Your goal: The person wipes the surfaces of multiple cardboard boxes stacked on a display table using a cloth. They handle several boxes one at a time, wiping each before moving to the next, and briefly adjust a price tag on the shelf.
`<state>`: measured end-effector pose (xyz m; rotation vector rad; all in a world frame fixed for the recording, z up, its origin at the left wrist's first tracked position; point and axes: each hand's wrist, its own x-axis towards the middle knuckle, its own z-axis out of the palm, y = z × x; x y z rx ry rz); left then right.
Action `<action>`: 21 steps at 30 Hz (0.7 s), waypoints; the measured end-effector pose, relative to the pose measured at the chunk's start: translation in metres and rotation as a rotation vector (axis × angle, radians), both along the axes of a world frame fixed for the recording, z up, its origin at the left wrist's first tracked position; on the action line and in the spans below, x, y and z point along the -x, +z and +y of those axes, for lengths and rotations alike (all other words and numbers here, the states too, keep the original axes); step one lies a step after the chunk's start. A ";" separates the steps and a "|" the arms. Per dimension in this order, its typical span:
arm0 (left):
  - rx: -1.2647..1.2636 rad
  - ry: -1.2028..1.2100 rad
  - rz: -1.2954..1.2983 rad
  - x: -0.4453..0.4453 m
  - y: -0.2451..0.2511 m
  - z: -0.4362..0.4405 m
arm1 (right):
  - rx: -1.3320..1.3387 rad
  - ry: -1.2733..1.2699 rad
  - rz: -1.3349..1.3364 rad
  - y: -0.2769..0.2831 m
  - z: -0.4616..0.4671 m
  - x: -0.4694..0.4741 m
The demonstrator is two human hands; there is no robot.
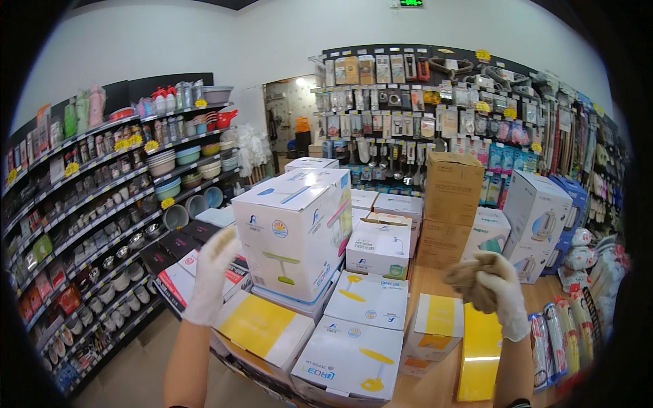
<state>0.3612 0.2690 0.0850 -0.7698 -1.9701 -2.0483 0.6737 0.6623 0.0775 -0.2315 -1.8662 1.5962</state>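
Note:
In a white glove, my left hand (211, 283) is raised at the left side of a tall white lamp box (270, 245). Its fingers are at the box's edge; whether they touch it is hard to tell. A crumpled brown cloth (472, 280) is gripped in my right hand (505, 293), also gloved in white, above the wooden display table (431, 278). The tall box stands on other cartons. In front of it are a yellow-and-white carton (265, 329) and a white LED lamp box (349, 357) with a yellow lamp picture.
A smaller yellow-and-white box (433, 326) and a flat yellow box (479, 357) lie near my right arm. Brown cartons (451, 204) and kettle boxes (535, 219) stand farther back. Stocked shelves (102, 214) run along the left; packaged utensils (377, 107) hang on the back wall.

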 end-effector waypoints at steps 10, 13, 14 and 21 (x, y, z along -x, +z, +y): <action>-0.077 -0.277 -0.388 0.133 0.028 0.037 | -0.089 0.395 -0.293 0.005 -0.092 0.153; -0.210 -0.452 -0.390 0.145 0.025 0.043 | -0.106 0.449 -0.361 0.010 -0.105 0.195; -0.204 -0.487 -0.377 0.147 0.023 0.043 | -0.152 0.466 -0.309 0.012 -0.108 0.206; -0.257 -0.469 -0.400 0.141 0.019 0.036 | -0.358 0.441 -0.313 0.014 -0.123 0.237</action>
